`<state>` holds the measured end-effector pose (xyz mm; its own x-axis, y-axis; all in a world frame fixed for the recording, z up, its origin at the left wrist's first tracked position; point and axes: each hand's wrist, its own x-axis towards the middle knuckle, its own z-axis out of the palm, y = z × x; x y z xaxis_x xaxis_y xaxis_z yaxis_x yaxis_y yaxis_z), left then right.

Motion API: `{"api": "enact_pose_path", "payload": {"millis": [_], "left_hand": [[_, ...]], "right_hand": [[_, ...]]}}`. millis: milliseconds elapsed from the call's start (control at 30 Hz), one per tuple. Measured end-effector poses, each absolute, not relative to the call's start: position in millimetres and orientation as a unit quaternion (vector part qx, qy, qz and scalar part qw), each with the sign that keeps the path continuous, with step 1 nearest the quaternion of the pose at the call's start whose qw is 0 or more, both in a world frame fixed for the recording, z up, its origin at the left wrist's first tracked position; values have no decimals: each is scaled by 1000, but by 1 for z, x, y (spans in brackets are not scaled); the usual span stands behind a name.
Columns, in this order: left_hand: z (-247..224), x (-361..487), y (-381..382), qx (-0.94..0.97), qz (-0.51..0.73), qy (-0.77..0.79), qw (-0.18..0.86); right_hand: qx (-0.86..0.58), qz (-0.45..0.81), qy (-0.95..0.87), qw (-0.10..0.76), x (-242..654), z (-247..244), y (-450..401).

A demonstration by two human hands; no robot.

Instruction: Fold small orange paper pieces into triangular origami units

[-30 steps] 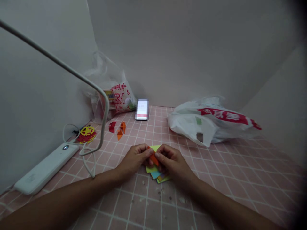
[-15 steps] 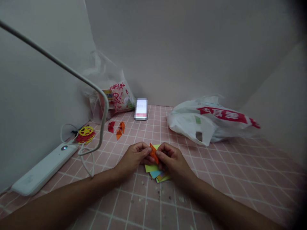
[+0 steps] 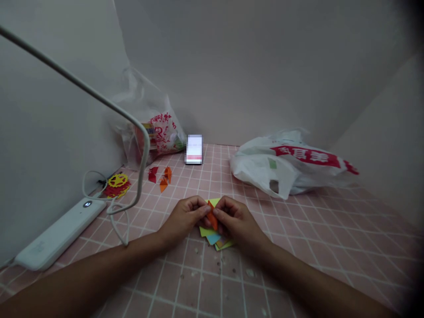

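Helper: Where is the orange paper point(image 3: 212, 217), and how is it secured?

Me: It is over the stack of coloured sheets point(image 3: 207, 231), well in from the far edge of the tabletop point(image 3: 298, 229). I cannot tell whether it rests on the stack or is held just above. My left hand point(image 3: 187, 216) pinches its left side between thumb and curled fingers; my right hand point(image 3: 239, 221) pinches the right side likewise. Both pinches are closed down to the paper. The fingertips underneath are partly hidden.

Helper: Identify the step.

Me: In my judgement, shaping or pressing a fold. The paper is narrow and tilted, its upper end leaning to my left.

Helper: State the correct procedure.

Me: First, I align the layers before applying pressure. Second, I use the left thumb as the fixed point. Third, I run the right thumb along the fold in one even stroke. A skewed crease is likely to leave a mark.

Helper: Are reference parts available?

Me: Two small orange pieces point(image 3: 163, 184) and a red piece point(image 3: 153, 174) lie toward the tabletop's far-left corner; they may serve for comparing shape.

Helper: Any caution?

Me: The white cable point(image 3: 143, 165) loops down close to my left forearm. A snag could jog the fold, so I should give it clearance.
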<state>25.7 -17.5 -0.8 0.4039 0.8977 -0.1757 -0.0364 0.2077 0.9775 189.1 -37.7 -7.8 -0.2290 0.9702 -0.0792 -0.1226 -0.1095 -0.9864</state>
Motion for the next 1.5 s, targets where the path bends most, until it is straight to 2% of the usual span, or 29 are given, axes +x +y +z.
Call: {"api": "enact_pose_path", "payload": {"millis": [633, 933, 1167, 1333, 1500], "left_hand": [[0, 28, -25, 588, 430, 414, 546], [0, 27, -18, 550, 365, 396, 639], [-3, 27, -19, 513, 398, 399, 647], [1, 26, -17, 522, 370, 393, 660], [3, 24, -14, 527, 396, 408, 631]], "right_hand": [[-416, 640, -518, 386, 189, -4, -40], [-402, 636, -523, 401, 189, -4, -41], [-379, 658, -524, 386, 190, -1, -42], [-370, 666, -534, 366, 190, 0, -43], [-395, 649, -520, 390, 191, -4, -41]]}}
